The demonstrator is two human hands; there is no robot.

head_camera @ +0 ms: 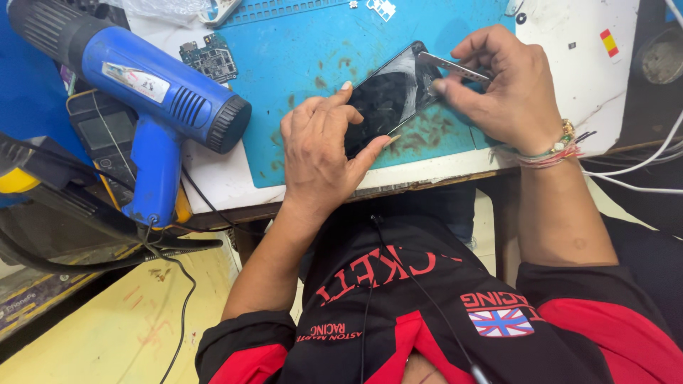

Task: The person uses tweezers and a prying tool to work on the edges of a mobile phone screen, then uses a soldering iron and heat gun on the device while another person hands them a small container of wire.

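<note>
Left hand (320, 153) is pressing down on the phone (388, 96), fingers spread over its lower half, pinning it to the blue mat (299, 57) near the desk (235, 188) front edge. Right hand (509, 89) is pinching a thin metal pry tool (455, 69), tip sitting at the phone's upper right edge where the glass is looking cracked. Judging by that, the screen separation step is underway. Next move probably calls for a shallow blade angle and steady sliding along the seam, left hand holding firm. Heat gun (142, 85) is resting to the left, circuit board (211, 58) beside it.
</note>
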